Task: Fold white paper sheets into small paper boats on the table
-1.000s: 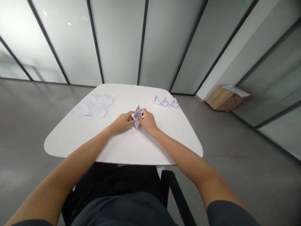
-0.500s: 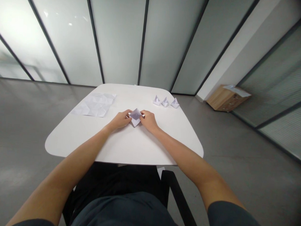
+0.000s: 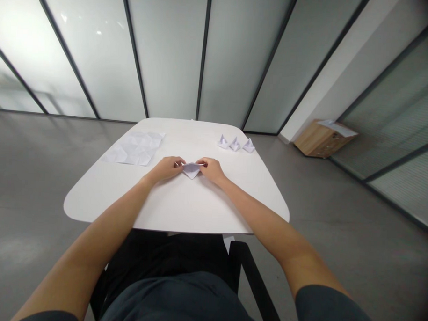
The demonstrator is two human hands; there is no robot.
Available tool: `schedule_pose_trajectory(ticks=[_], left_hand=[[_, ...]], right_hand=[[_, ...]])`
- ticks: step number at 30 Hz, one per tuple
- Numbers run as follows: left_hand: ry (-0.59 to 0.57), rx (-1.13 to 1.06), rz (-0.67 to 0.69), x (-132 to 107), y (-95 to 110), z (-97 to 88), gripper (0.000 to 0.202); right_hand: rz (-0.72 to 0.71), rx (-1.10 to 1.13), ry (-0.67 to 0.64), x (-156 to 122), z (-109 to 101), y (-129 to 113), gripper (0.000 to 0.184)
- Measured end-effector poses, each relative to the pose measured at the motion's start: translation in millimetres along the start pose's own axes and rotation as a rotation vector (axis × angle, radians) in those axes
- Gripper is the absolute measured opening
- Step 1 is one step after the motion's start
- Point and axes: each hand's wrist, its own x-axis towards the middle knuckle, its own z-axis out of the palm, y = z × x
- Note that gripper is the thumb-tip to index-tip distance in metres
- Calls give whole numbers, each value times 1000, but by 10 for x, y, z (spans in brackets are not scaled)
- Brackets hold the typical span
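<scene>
A small folded white paper piece (image 3: 191, 169) lies low over the middle of the white table (image 3: 177, 201), pulled out wide and flat between my two hands. My left hand (image 3: 167, 168) pinches its left end with closed fingers. On the other side, my right hand (image 3: 211, 169) pinches the right end the same way. Both hands rest on the tabletop, a short way apart.
Creased white paper sheets (image 3: 135, 148) lie at the table's back left. Three small folded paper boats (image 3: 235, 144) stand in a row at the back right. A black chair arm (image 3: 252, 283) is below the table edge. A wooden box (image 3: 322, 137) sits on the floor at right.
The paper piece stood tall and narrow between my hands; my hands have drawn apart sideways and the piece has spread open and flattened toward the table.
</scene>
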Motion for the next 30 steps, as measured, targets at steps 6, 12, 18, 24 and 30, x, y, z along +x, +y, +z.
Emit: schedule_pose_trajectory(ticks=[6, 12, 18, 24, 30], left_hand=[[7, -48, 103, -6, -33, -26, 34], [-81, -5, 101, -32, 22, -83, 31], [-110, -17, 81, -19, 14, -55, 31], [-59, 15, 123, 29, 10, 28, 27], [-55, 59, 148, -3, 65, 16, 23]], right_hand=[[-60, -8, -71, 6, 11, 67, 35], [-97, -44, -168, 4, -36, 29, 41], [-137, -4, -169, 5, -31, 55, 39], [-258, -80, -159, 38, -18, 117, 22], [-305, -242, -182, 23, -68, 131, 19]])
